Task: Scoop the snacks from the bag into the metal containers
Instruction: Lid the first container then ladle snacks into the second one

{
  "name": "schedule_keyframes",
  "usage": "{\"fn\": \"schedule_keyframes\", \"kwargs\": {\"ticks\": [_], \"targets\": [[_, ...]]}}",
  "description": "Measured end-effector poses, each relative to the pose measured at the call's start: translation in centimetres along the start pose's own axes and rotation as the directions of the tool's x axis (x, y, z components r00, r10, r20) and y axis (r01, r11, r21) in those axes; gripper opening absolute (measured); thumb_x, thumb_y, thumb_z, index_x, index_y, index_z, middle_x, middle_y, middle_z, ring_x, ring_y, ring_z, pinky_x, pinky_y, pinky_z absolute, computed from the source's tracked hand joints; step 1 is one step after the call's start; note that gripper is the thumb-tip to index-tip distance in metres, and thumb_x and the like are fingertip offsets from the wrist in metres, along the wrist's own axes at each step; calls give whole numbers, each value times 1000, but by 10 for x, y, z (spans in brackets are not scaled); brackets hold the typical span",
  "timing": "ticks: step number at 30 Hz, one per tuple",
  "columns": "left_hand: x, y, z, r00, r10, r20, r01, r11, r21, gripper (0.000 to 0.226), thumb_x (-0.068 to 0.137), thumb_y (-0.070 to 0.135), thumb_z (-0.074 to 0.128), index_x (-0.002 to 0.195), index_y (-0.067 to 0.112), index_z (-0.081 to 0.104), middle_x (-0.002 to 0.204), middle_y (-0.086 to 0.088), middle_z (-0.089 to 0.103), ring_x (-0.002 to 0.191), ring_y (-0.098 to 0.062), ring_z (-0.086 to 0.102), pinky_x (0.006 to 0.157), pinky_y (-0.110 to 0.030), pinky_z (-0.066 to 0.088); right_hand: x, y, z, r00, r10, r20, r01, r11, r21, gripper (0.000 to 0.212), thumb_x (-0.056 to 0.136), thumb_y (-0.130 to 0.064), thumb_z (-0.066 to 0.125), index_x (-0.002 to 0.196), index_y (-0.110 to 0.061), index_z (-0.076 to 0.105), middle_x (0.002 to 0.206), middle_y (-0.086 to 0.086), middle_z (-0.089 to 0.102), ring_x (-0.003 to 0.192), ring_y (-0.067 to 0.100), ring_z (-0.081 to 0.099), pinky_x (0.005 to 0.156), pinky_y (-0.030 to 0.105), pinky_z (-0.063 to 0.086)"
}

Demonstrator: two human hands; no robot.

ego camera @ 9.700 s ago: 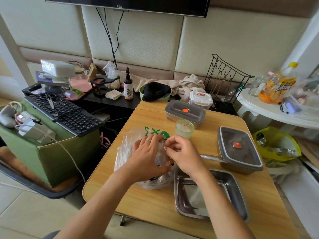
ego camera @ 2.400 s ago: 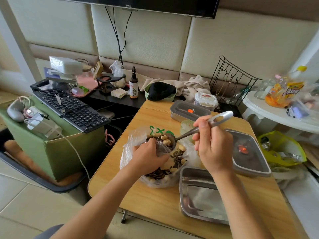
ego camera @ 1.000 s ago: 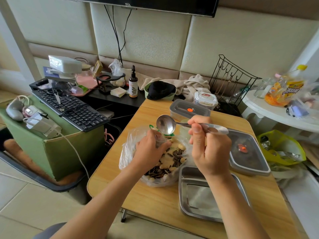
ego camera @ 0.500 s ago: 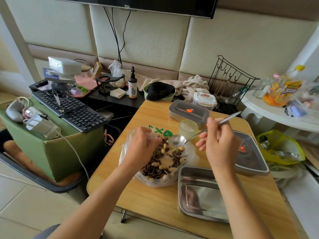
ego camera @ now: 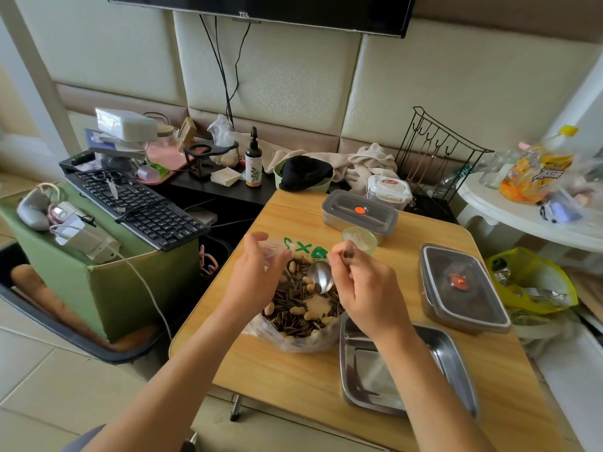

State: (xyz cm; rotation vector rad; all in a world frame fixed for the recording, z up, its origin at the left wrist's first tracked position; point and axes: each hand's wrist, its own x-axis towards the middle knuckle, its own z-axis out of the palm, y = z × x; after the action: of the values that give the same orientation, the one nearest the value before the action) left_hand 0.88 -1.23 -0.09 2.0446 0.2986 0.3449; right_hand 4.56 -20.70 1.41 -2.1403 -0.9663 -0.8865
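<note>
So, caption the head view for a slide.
Right hand dips spoon into snack bag; left hand holds it open.

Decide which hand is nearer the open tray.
Right. The right hand, holding the spoon, is at the tray's far corner; the left hand holds the bag rim, farther left.

A lived-in home sitting room, black flat television hangs on cream padded wall panels, black computer keyboard, crumpled beige towel, small wooden table.
</note>
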Motion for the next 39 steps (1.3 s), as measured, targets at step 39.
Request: {"fn": "schedule_keyframes", "kwargs": {"ticks": [39], "targets": [[-4,-8,38,985,115,127,-115,993,-7,80,94,32,73,149,12,18,84,-4,72,76,-10,66,78,-24,57,9,4,-38,692,711,-120,-576,646,501,33,113,-27,39,92,-15,62,67,9,69,53,24,70,46,29,53]]}}
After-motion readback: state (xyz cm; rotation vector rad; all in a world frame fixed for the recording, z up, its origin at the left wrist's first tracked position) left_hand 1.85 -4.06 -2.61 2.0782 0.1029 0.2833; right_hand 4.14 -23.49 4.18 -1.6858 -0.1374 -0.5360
